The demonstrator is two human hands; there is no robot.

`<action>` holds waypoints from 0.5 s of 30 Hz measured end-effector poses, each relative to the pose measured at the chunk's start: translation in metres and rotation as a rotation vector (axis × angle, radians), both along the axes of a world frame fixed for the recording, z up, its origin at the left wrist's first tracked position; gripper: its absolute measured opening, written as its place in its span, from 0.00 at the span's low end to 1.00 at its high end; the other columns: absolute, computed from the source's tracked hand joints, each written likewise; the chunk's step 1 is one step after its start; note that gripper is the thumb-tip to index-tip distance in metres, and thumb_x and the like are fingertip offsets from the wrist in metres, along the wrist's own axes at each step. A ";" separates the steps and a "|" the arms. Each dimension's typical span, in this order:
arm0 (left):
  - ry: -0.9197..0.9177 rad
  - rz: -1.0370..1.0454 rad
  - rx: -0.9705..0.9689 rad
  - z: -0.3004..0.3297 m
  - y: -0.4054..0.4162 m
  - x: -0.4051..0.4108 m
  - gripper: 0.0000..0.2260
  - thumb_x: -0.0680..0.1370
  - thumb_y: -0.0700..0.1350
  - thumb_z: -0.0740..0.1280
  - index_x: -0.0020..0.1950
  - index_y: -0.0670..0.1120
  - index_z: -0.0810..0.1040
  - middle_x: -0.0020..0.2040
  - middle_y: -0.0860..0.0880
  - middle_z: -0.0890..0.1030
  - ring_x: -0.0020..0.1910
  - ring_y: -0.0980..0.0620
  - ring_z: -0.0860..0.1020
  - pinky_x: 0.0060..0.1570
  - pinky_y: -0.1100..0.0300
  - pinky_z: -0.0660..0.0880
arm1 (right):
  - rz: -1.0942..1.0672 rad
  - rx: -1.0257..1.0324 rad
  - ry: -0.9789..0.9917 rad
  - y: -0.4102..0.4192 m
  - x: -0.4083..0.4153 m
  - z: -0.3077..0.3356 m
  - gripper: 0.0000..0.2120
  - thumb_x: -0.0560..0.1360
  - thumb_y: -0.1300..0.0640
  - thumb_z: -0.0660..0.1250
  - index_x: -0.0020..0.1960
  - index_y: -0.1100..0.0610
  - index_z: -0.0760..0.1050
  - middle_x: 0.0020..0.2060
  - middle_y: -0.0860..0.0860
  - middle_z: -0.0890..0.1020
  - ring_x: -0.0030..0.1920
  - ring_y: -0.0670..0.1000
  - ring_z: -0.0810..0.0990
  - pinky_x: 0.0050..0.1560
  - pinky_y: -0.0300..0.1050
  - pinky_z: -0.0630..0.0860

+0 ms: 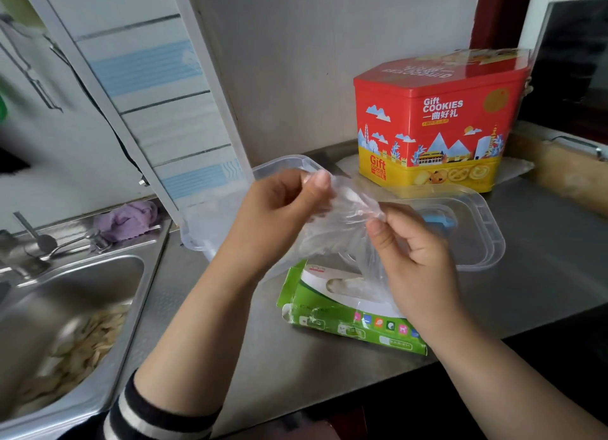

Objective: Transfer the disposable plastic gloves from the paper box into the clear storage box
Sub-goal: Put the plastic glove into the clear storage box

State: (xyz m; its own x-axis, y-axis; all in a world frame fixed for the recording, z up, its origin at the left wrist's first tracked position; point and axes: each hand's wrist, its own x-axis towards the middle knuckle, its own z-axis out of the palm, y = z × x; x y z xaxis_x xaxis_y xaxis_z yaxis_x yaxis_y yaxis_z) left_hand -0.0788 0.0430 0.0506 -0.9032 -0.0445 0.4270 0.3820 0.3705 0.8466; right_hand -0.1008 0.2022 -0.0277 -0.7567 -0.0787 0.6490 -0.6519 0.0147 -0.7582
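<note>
A thin clear plastic glove point(342, 226) is stretched between both hands above the counter. My left hand point(279, 209) pinches its upper end between thumb and fingertips. My right hand point(414, 255) pinches the other side lower down. Below them lies the green and white paper box point(335, 318), its oval opening showing more gloves inside. The clear storage box point(210, 216) stands behind my left hand, largely hidden by it. Its clear lid point(487, 235) lies flat to the right.
A red and yellow cookie tin point(437, 124) stands at the back right. The steel sink point(65, 308) at left holds pale food scraps, with a faucet and a purple cloth point(128, 219) behind it. The counter's front edge runs just below the paper box.
</note>
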 end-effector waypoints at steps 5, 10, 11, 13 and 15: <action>0.040 0.012 -0.072 0.008 0.011 -0.011 0.07 0.78 0.45 0.67 0.40 0.47 0.79 0.29 0.56 0.78 0.31 0.58 0.77 0.36 0.64 0.77 | 0.060 0.136 -0.262 0.004 0.004 -0.001 0.35 0.69 0.35 0.69 0.71 0.45 0.63 0.65 0.37 0.73 0.64 0.36 0.71 0.60 0.32 0.67; 0.168 0.230 -0.249 0.002 0.011 -0.021 0.09 0.82 0.49 0.62 0.41 0.53 0.73 0.30 0.55 0.80 0.23 0.54 0.76 0.27 0.62 0.72 | 0.116 0.582 -0.442 0.009 0.003 -0.017 0.59 0.60 0.36 0.77 0.73 0.35 0.36 0.75 0.39 0.59 0.71 0.45 0.63 0.69 0.53 0.66; 0.161 0.269 -0.270 0.002 0.011 -0.023 0.09 0.82 0.50 0.62 0.41 0.54 0.73 0.30 0.54 0.80 0.21 0.55 0.74 0.25 0.64 0.69 | 0.119 0.654 -0.445 0.009 0.004 -0.020 0.60 0.61 0.37 0.77 0.74 0.36 0.34 0.75 0.41 0.58 0.73 0.47 0.63 0.70 0.54 0.65; 0.123 0.304 -0.300 0.002 0.010 -0.027 0.10 0.81 0.50 0.63 0.40 0.52 0.73 0.29 0.54 0.80 0.18 0.55 0.70 0.21 0.67 0.67 | 0.070 0.825 -0.416 0.009 0.010 -0.022 0.59 0.64 0.38 0.75 0.75 0.41 0.32 0.76 0.42 0.57 0.73 0.50 0.64 0.68 0.48 0.65; 0.120 0.294 -0.367 0.009 0.005 -0.034 0.10 0.81 0.49 0.63 0.41 0.49 0.74 0.27 0.55 0.80 0.18 0.54 0.68 0.21 0.66 0.67 | 0.013 0.913 -0.354 0.009 0.014 -0.022 0.59 0.66 0.37 0.74 0.76 0.45 0.32 0.76 0.44 0.56 0.72 0.49 0.66 0.65 0.44 0.66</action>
State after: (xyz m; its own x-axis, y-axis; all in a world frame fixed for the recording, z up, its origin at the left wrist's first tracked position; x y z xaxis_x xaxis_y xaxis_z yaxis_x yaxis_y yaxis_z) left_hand -0.1126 0.0479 0.0598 -0.8185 -0.1173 0.5624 0.3029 0.7436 0.5960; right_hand -0.0864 0.2115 -0.0498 -0.8914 -0.4477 0.0700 -0.3931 0.6871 -0.6111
